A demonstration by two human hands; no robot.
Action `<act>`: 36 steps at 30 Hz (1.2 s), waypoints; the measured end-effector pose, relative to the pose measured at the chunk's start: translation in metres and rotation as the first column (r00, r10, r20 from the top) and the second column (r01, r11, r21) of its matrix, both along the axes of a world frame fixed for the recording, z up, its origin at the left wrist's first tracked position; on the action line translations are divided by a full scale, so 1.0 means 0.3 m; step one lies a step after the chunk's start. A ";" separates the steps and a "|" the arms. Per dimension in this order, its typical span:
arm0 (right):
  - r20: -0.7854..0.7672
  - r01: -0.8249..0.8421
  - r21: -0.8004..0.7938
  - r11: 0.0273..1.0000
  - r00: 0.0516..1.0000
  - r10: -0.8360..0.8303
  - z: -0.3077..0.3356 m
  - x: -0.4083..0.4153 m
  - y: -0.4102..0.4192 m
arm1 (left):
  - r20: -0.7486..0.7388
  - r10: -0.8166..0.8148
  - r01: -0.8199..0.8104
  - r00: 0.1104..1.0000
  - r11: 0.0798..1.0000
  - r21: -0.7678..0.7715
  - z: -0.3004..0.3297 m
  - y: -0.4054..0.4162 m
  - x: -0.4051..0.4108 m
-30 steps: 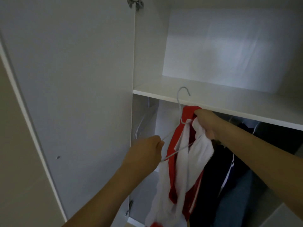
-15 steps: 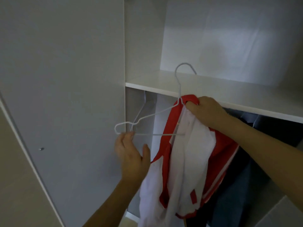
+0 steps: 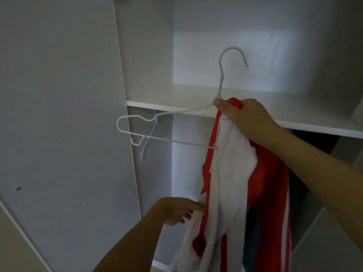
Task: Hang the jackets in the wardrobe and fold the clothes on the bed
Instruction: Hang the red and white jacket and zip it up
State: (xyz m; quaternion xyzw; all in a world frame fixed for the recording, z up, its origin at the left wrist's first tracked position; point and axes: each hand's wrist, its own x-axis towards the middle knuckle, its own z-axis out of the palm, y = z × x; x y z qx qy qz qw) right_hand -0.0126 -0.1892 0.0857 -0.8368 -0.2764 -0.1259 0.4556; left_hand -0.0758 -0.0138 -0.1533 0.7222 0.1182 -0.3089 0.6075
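A red and white jacket (image 3: pixel 231 185) hangs from a white wire hanger (image 3: pixel 169 114) in front of the open wardrobe. My right hand (image 3: pixel 245 118) grips the jacket's red collar together with the hanger's neck, just below the hook. The hanger's left arm sticks out bare to the left. Lower down, my left hand (image 3: pixel 176 211) reaches to the jacket's left edge, with its fingers touching the white fabric; whether it pinches the cloth I cannot tell.
The wardrobe's white shelf (image 3: pixel 176 103) runs just behind the hanger. The open door (image 3: pixel 59 114) fills the left side. Spare white hangers (image 3: pixel 148 146) hang at the far left under the shelf. Dark clothes (image 3: pixel 314 146) hang to the right, behind my right arm.
My left hand has let go of the hanger's left end and dropped to the jacket's lower left edge. My right hand has kept its grip at the collar.
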 end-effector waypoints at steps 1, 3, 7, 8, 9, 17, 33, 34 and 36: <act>-0.007 -0.005 0.019 1.000 1.000 0.005 0.005 -0.003 -0.007 | 0.009 -0.008 0.009 1.000 0.998 -0.067 -0.002 -0.040 0.010; -0.012 -0.008 0.043 0.999 1.000 0.009 0.012 -0.001 -0.029 | 0.095 0.033 -0.013 0.995 0.979 -0.203 0.005 -0.115 0.029; 0.031 0.032 -0.030 0.999 0.999 -0.031 0.036 0.030 -0.142 | 0.195 0.294 -0.220 0.936 0.918 -0.331 0.061 -0.082 0.029; 0.045 0.055 -0.093 0.994 0.998 -0.051 0.039 0.040 -0.178 | 0.218 0.369 -0.294 0.904 0.904 -0.309 0.092 -0.036 0.028; 0.060 0.087 -0.166 0.982 0.995 -0.078 0.038 0.047 -0.210 | 0.247 0.439 -0.366 0.864 0.884 -0.290 0.131 0.018 0.026; 0.234 0.350 -0.549 0.759 0.936 -0.262 -0.097 0.103 -0.239 | 0.348 0.586 -0.502 0.732 0.809 -0.306 0.563 0.185 0.005; -0.124 -0.288 -0.162 0.944 0.955 0.270 -0.052 0.095 -0.078 | 0.818 -0.090 -0.389 0.568 0.847 0.363 0.753 0.038 0.042; -0.106 -0.271 -0.264 0.926 0.962 0.251 -0.051 0.090 -0.077 | 0.823 -0.102 -0.380 0.558 0.851 0.363 0.757 0.039 0.042; -0.026 -0.199 -0.425 0.883 0.978 0.207 -0.050 0.086 -0.075 | 0.844 -0.120 -0.374 0.523 0.857 0.353 0.758 0.039 0.052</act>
